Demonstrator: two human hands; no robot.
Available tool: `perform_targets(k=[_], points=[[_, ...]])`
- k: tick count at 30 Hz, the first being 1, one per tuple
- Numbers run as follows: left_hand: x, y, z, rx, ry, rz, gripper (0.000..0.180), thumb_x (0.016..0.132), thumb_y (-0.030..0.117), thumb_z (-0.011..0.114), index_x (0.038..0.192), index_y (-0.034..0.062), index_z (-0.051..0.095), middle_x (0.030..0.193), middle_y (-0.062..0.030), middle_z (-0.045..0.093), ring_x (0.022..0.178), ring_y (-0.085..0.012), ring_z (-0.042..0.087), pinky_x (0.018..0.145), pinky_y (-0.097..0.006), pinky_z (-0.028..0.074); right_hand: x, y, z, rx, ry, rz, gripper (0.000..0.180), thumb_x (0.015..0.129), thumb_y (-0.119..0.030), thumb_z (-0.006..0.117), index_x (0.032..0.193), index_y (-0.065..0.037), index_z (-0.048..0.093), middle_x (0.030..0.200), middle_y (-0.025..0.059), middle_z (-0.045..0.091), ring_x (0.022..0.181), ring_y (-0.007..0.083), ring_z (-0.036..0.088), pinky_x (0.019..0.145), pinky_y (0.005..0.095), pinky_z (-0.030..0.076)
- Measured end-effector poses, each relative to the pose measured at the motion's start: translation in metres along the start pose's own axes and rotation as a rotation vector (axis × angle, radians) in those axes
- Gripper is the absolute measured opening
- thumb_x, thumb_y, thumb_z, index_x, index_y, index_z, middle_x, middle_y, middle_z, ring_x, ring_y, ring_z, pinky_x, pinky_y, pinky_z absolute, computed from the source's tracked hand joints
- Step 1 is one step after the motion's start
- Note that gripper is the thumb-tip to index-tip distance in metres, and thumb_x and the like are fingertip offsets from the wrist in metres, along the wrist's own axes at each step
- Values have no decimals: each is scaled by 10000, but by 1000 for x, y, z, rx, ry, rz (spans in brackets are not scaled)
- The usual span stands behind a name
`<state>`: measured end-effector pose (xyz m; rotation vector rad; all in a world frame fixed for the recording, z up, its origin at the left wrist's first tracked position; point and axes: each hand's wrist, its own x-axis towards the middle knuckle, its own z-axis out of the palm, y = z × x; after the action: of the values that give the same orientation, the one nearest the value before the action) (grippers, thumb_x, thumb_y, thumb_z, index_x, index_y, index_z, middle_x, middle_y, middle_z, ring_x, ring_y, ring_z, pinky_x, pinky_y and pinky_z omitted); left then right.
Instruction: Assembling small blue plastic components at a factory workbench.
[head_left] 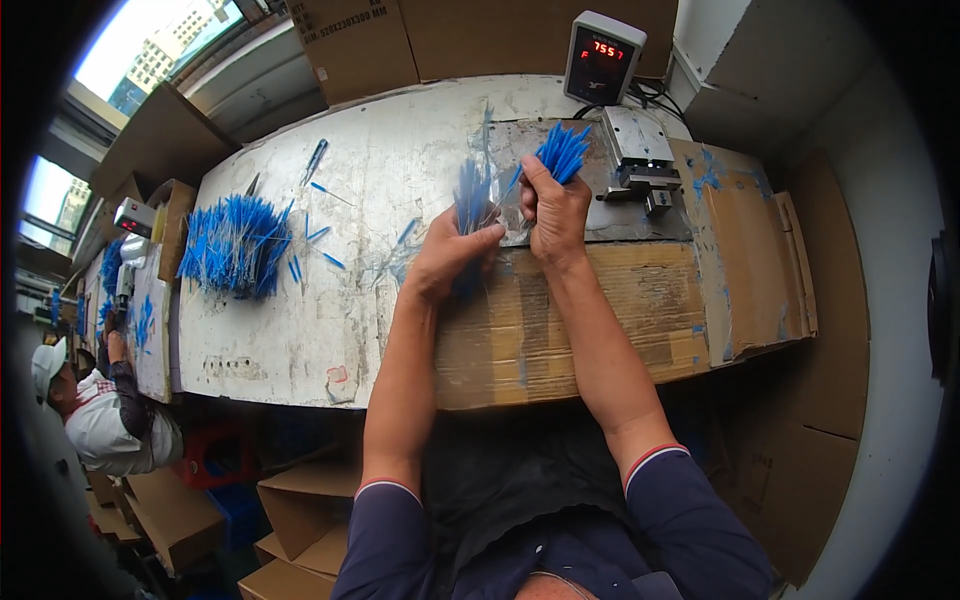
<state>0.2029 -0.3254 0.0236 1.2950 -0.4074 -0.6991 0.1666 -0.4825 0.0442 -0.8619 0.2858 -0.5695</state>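
Note:
My right hand is closed around a bunch of thin blue plastic pieces, their blue ends fanning up above the fist. My left hand, just beside it, is closed on a second bunch of blue pieces with thin pale strands, smeared by motion. The two hands are close together but apart over the front of the bench. To the left lies a large pile of the same blue pieces, thin pale strands sticking out. Several loose blue pieces are scattered between the pile and my left hand.
A small metal fixture stands at the back right, below a box with a red digital display. A pen lies on the worn white bench. Cardboard covers its front edge. A person works at far left.

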Motion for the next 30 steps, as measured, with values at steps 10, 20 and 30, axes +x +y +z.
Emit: perform_targets(k=[10, 20, 30], points=[[-1, 1, -4, -139, 28, 13, 343, 906, 190, 796, 1123, 41, 576, 818, -25, 609, 648, -118, 586, 563, -260, 477, 22, -8, -23, 145, 128, 0, 166, 994, -185, 646, 942, -28, 629, 782, 54, 611, 545, 121, 533, 514, 318, 546], [-9, 12, 5, -158, -67, 51, 416, 873, 223, 821, 1152, 50, 565, 842, -26, 611, 644, -122, 588, 553, -262, 474, -13, -4, 4, -159, -243, 254, 130, 879, -78, 784, 980, -40, 711, 711, 0, 652, 496, 52, 519, 429, 216, 359], [-4, 5, -4, -111, -51, 4, 378, 872, 197, 797, 1156, 25, 617, 799, -30, 643, 639, -110, 595, 563, -257, 484, -5, -1, -1, 34, -122, 175, 97, 880, -70, 723, 948, -71, 654, 643, -45, 532, 480, 37, 446, 410, 220, 325]])
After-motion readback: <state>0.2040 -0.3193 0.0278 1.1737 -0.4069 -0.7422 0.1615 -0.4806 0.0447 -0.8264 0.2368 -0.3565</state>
